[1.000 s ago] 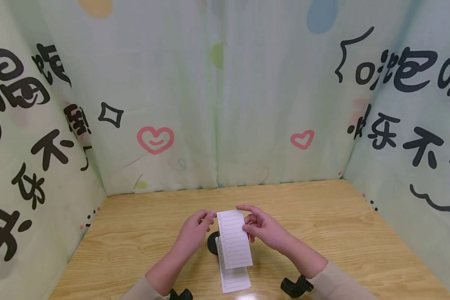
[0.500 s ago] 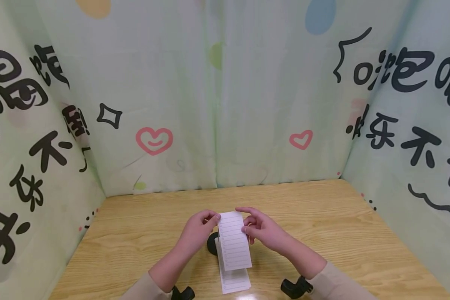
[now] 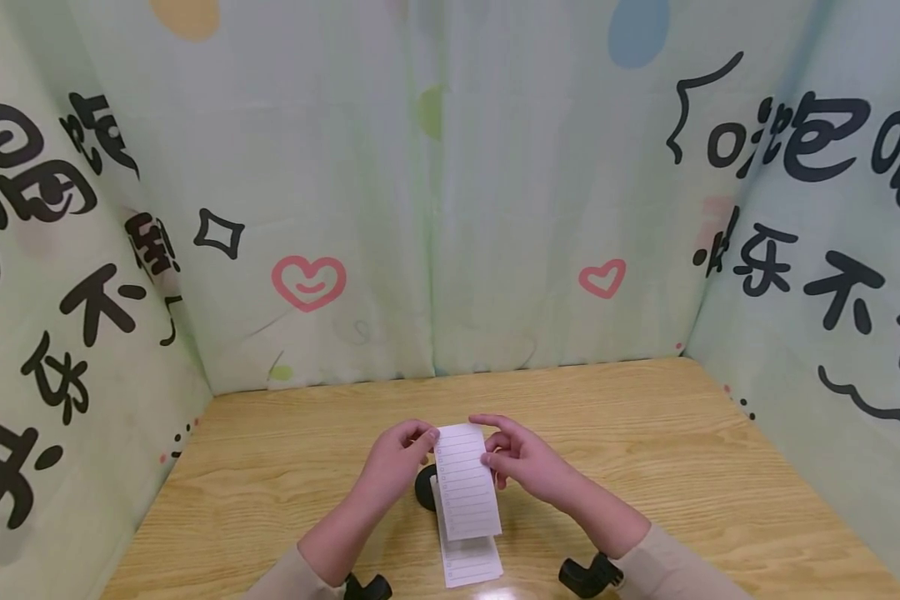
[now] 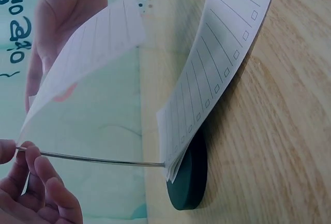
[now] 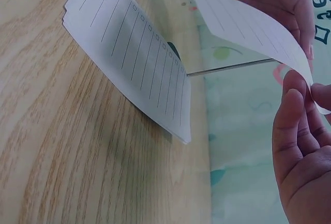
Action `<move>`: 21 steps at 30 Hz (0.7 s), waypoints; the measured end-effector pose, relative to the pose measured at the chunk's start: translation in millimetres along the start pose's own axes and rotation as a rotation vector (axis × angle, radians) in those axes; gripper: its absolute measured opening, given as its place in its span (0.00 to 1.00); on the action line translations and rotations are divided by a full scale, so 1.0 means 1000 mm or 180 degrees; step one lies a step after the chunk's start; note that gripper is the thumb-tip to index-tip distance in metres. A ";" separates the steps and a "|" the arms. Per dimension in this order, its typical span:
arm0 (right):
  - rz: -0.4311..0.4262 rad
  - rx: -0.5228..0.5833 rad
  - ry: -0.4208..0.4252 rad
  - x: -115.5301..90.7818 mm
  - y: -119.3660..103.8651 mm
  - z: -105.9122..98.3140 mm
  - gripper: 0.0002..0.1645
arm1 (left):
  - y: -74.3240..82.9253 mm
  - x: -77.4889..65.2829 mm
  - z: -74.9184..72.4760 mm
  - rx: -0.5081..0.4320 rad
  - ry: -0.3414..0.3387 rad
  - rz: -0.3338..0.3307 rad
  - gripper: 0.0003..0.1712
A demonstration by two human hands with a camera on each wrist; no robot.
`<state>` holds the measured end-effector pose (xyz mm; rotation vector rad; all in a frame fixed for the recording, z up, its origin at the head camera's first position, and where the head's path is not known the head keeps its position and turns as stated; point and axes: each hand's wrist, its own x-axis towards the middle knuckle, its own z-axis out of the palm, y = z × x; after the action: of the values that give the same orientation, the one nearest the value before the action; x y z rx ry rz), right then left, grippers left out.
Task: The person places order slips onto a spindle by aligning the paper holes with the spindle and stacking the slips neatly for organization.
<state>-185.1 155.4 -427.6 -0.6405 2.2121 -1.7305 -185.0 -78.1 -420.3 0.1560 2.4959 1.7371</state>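
Observation:
A lined checklist sheet is held raised above a small stack of similar sheets. The stack is threaded on the thin metal rod of a paper spike with a round black base. My left hand pinches the raised sheet's upper left corner, its fingertips right at the rod's tip in the left wrist view. With my right hand I pinch the sheet's right edge between thumb and fingers, index finger stretched along the top. The sheet's free end curves down over the stack.
A wooden table lies under everything. Printed curtains enclose it at the back and both sides. Black wrist mounts sit on both forearms.
My left hand has moved slightly right, from beside the raised sheet onto its upper left corner. The right hand keeps its hold on the edge, nearly still.

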 end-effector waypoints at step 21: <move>0.0106 -0.0049 0.0112 0.000 -0.001 0.002 0.31 | 0.001 0.002 0.005 -0.0574 0.0101 -0.0127 0.11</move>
<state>-183.9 153.8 -427.2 -0.5776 2.2487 -1.7230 -186.7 -73.1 -421.1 0.0645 2.3302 1.9504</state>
